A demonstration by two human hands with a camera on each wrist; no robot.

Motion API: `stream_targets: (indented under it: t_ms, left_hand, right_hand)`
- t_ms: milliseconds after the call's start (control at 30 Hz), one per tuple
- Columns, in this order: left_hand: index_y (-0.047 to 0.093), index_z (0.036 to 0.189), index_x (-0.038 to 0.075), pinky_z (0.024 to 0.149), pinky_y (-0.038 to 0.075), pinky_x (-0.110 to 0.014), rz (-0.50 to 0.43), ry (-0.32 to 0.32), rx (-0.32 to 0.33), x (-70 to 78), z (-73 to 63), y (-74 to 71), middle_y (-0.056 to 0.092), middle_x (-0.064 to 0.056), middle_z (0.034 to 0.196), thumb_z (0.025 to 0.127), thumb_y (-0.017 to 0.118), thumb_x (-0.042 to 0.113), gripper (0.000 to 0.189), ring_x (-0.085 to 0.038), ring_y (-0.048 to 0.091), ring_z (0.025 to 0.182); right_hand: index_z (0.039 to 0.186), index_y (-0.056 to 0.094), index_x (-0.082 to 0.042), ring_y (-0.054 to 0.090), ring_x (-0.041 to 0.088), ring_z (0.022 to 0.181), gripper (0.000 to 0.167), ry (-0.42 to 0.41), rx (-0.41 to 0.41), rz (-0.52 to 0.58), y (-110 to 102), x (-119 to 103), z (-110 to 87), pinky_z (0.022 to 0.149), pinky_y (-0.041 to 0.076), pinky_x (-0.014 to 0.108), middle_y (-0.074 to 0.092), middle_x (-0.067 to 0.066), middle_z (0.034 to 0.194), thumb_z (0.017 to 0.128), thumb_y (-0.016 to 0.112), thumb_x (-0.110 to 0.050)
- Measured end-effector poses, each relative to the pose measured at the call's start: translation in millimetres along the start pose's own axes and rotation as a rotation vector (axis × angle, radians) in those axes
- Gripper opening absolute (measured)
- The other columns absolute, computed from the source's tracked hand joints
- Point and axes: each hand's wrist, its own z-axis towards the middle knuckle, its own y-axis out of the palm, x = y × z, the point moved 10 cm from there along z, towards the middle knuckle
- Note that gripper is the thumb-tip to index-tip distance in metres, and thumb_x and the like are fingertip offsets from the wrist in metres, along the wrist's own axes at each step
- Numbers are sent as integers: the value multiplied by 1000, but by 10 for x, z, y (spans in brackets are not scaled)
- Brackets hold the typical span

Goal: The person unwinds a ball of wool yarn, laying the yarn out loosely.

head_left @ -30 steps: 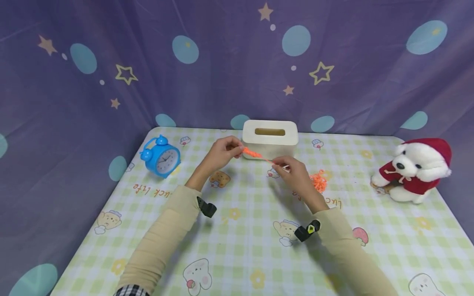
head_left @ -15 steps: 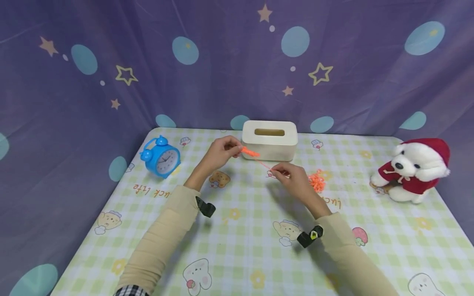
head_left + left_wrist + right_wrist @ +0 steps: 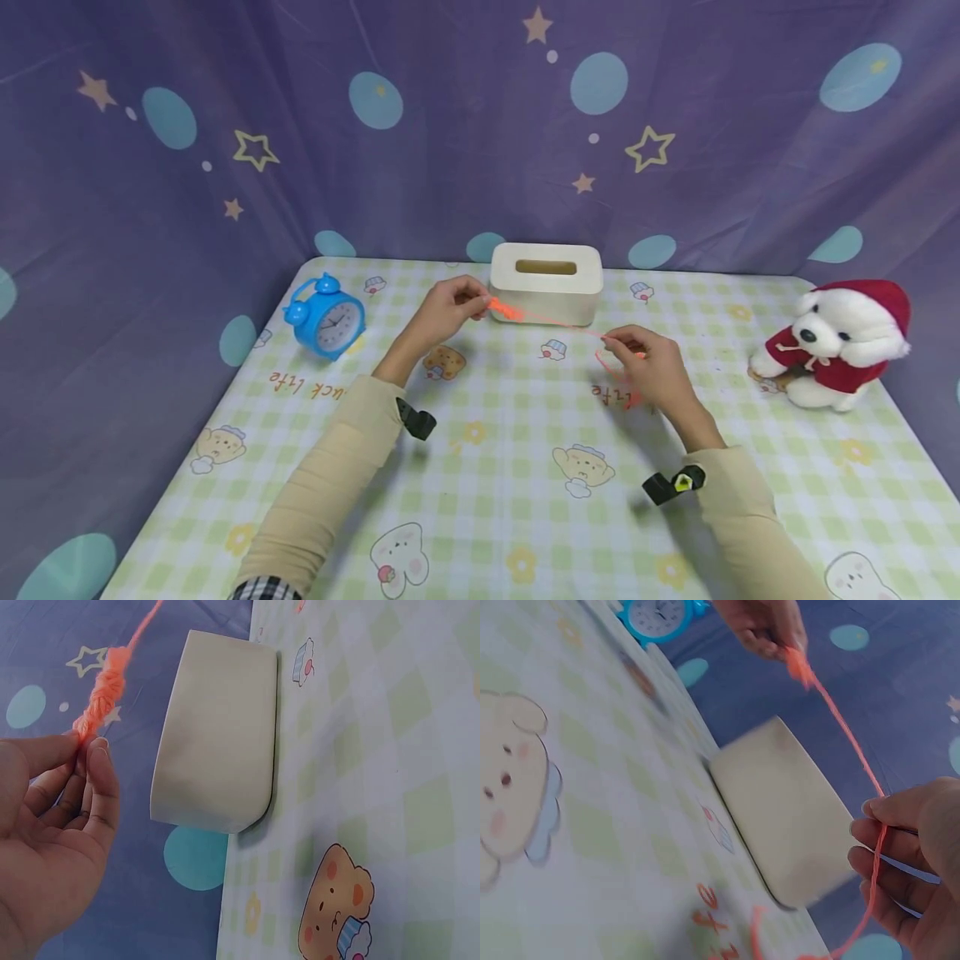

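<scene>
My left hand [image 3: 448,307] pinches one end of a short, thick, knotted piece of orange yarn [image 3: 101,694] between thumb and fingertips, in front of the tissue box. From its far end a thin strand [image 3: 847,735] runs taut to my right hand [image 3: 652,367]. There the right thumb and index finger pinch the strand, and it continues down past the other fingers. Below the right hand the yarn hangs in a loose curve toward a small heap of loose yarn [image 3: 633,400], mostly hidden behind that hand. Both hands are above the table.
A cream tissue box [image 3: 547,296] stands at the table's back edge. The blue alarm clock [image 3: 330,321] is at the back left, and a white plush dog [image 3: 836,350] in red sits on the right. Patterned curtain [image 3: 465,125] hangs behind.
My right hand first drew slightly down, then moved right, lengthening the strand between the hands. It now covers most of the yarn heap. My left hand stays nearly still.
</scene>
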Motion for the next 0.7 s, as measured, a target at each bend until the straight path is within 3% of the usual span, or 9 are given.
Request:
stream_targets:
  t_ms: [167, 267, 400, 467, 600, 700]
  left_hand:
    - [62, 106, -3, 76, 54, -30, 12, -19, -7, 177, -91, -12, 64, -17, 94, 97, 56, 12, 18, -12, 60, 78]
    - [62, 106, -4, 76, 54, -29, 28, -21, -7, 303, -157, -19, 63, -12, 90, 98, 55, 10, 18, -14, 61, 79]
    - [62, 106, -5, 77, 55, -30, 33, -19, -2, 336, -180, -27, 64, -13, 91, 98, 55, 10, 18, -24, 62, 84]
    - [62, 106, -5, 78, 55, -30, 31, -26, 0, 321, -173, -33, 64, -13, 92, 97, 56, 11, 18, -23, 62, 83]
    - [63, 103, 2, 77, 55, -31, 21, -27, 16, 100, -73, -48, 64, -11, 91, 97, 58, 18, 18, -26, 63, 85]
    - [63, 101, 6, 77, 55, -32, 8, -15, 21, -42, -11, -53, 64, -10, 91, 96, 59, 22, 16, -36, 62, 91]
  right_hand:
    - [100, 71, -13, 58, -8, 77, 20, 38, 41, -37, -198, 138, -34, 70, 46, 13, 73, 3, 89, 94, 63, -30]
    - [100, 71, -14, 55, -13, 76, 21, 57, 60, -39, -293, 204, -55, 71, 45, 12, 73, 5, 90, 94, 62, -32]
    - [102, 72, -13, 55, -12, 76, 25, 91, 91, -38, -405, 292, -76, 72, 44, 12, 73, 7, 91, 94, 61, -34]
    - [102, 72, -14, 55, -13, 76, 26, 111, 107, -40, -455, 337, -86, 72, 43, 11, 73, 7, 91, 94, 61, -36]
    - [103, 72, -13, 54, -13, 75, 27, 138, 129, -47, -552, 399, -112, 71, 43, 12, 73, 8, 93, 94, 61, -35]
    - [104, 72, -12, 54, -12, 75, 28, 161, 133, -57, -615, 451, -137, 68, 43, 13, 71, 6, 92, 94, 61, -36]
